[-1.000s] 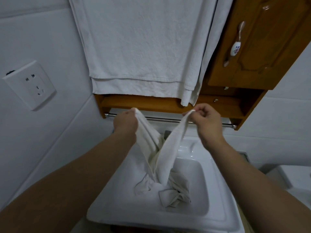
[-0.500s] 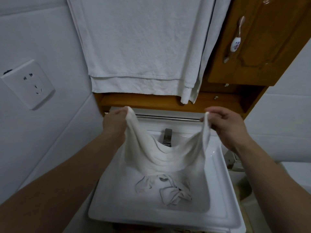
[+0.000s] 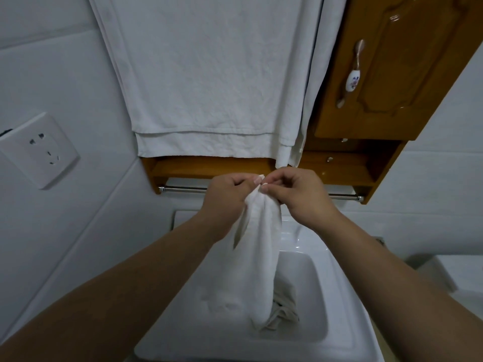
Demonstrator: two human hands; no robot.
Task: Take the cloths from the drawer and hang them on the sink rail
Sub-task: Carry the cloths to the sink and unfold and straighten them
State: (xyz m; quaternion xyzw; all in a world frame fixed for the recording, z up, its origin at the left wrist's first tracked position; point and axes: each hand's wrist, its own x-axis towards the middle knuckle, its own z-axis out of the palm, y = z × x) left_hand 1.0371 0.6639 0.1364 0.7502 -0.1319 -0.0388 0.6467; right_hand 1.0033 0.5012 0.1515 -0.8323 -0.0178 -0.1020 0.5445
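A white cloth [image 3: 257, 257] hangs folded from both my hands over the white sink [image 3: 339, 304]. My left hand [image 3: 227, 194] and my right hand [image 3: 298, 194] meet just in front of the metal rail [image 3: 183, 189], each pinching the cloth's top corners. The cloth's lower end reaches down into the basin. Another crumpled cloth [image 3: 283, 307] lies in the basin, partly hidden behind the hanging one. The rail runs under a wooden shelf [image 3: 209, 167]; its middle is hidden by my hands.
Large white towels [image 3: 209, 82] hang above the shelf. A wooden cabinet door [image 3: 392, 69] with a ceramic handle is at the upper right. A wall socket [image 3: 39, 150] sits on the left tiled wall. A white fixture [image 3: 449, 273] stands at the right.
My hands have come together from a wide spread, folding the cloth in half so it hangs as a narrow strip. The view has tilted slightly.
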